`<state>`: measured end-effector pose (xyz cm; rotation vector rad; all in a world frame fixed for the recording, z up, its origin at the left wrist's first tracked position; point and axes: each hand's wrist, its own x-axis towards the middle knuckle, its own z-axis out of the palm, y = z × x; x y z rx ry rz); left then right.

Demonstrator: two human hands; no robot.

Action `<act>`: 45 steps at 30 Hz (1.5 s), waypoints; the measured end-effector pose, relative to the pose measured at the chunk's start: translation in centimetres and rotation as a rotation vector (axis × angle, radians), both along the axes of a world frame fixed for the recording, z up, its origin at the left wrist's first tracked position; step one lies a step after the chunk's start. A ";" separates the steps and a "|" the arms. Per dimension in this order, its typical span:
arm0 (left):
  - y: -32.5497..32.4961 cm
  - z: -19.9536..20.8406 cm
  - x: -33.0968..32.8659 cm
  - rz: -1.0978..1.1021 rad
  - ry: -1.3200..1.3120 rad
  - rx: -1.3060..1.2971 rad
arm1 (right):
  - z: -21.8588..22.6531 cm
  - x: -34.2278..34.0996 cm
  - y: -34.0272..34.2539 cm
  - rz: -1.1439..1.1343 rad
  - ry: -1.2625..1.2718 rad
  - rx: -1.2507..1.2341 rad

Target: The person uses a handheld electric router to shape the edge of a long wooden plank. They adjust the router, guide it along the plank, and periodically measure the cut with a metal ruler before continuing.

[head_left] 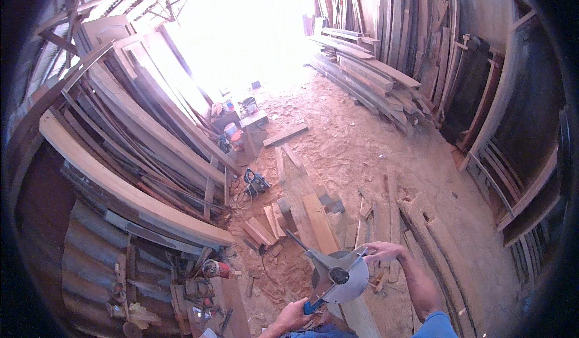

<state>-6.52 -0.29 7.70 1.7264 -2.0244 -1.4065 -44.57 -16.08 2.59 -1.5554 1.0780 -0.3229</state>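
Observation:
In front of my body is a hand-held tool [351, 277] with a large round grey metal plate, a dark hub, a dark rod and a blue handle. It looks like a power saw or grinder, but I cannot tell which. My left hand [295, 315] is wrapped round the blue handle at its near left side. With bent fingers, my right hand [384, 252] grips the plate's upper right edge. Under and beyond the tool lies a pale wooden board [320, 222], on a longer plank [295, 184] that runs away from me.
Long rough slabs [440, 256] lie to the right, beside sawdust-covered floor. Offcuts [260, 230] and a corded machine [256, 182] are on the left. Timber leans along the left wall; a plank stack [368, 72] stands at the far right. A red can [217, 269] sits near left.

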 end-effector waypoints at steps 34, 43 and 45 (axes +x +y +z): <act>1.7 -0.3 -1.6 0.123 0.135 -0.090 | -9.3 7.5 9.7 -0.894 0.057 -0.522; 8.4 -11.8 -4.5 0.054 0.157 -0.298 | -12.3 18.3 28.4 -0.883 -0.135 0.286; 8.2 -10.9 -4.4 -0.050 0.079 -0.393 | -11.7 18.8 28.7 -0.877 -0.254 0.464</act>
